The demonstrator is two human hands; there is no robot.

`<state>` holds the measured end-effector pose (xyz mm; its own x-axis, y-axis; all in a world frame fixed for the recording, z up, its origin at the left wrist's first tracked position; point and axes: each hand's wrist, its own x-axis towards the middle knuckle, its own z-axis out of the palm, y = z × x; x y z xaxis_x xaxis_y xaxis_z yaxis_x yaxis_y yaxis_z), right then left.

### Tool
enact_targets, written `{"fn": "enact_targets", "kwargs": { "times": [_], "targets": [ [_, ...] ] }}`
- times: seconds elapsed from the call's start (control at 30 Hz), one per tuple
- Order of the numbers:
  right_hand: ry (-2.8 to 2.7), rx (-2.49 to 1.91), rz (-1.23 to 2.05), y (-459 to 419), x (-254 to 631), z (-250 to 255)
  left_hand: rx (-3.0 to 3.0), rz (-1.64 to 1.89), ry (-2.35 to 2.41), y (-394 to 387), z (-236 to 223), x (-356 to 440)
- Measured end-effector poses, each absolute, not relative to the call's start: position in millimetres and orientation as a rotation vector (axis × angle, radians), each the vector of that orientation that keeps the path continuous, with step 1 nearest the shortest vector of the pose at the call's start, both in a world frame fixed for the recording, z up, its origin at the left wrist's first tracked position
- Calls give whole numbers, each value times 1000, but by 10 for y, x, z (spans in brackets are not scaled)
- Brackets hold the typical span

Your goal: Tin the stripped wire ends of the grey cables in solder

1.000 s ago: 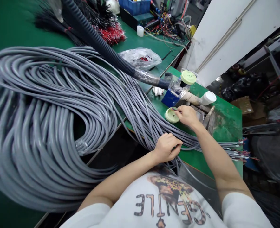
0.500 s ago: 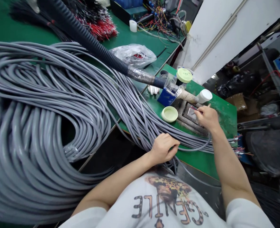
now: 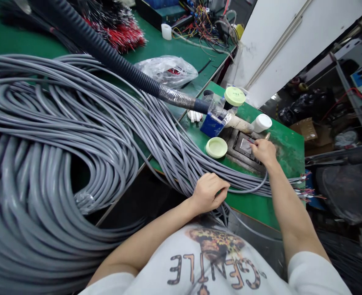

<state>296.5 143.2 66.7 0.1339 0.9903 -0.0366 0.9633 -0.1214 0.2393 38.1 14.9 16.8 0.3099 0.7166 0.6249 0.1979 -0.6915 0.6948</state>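
My left hand (image 3: 209, 191) is closed around a grey cable (image 3: 248, 189) at the near edge of the green bench, where a thick bundle of grey cables (image 3: 174, 155) runs past. My right hand (image 3: 263, 150) is pinched on the stripped end of that cable, with its thin coloured wires held over a dark metal pot (image 3: 244, 146) set into a small green table (image 3: 287, 143). A pale green round lid (image 3: 216, 147) lies just left of the pot.
A huge coil of grey cables (image 3: 45, 155) fills the left. A black corrugated hose (image 3: 119, 61) ends above the pot beside a blue box (image 3: 212, 124), a green-lidded jar (image 3: 234, 96) and a white jar (image 3: 261, 122). A plastic bag (image 3: 167, 70) and red-black wire bundles (image 3: 119, 32) lie behind.
My right hand moved from the pale green lid rightward to the dark metal pot, carrying the cable end. My left hand stayed gripping the cable.
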Motion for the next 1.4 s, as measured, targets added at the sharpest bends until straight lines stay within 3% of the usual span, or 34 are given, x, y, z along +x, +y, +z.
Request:
{"fn": "enact_targets", "kwargs": {
  "times": [0.2,0.33,0.5,0.7,1.0,1.23,1.4],
  "targets": [
    [1994,2271,125,1423,2996,725,2074,1362,814,152,155,386],
    [2334,2471,-223,1194,2903,988,1940,1402,793,151,189,388],
    [2633,2551,-804,743,2476,1385,1316,1375,779,198,380,490],
    [2784,2422,-998,497,2098,1590,549,1230,453,337,543,860],
    [2772,2398,-1348,374,2028,1606,309,1319,344,420,818,999],
    [2902,1981,-1430,105,2153,1597,170,1106,183,390,832,842],
    [3139,1928,-1011,-20,2104,1492,120,858,70,291,779,899]
  ]
}}
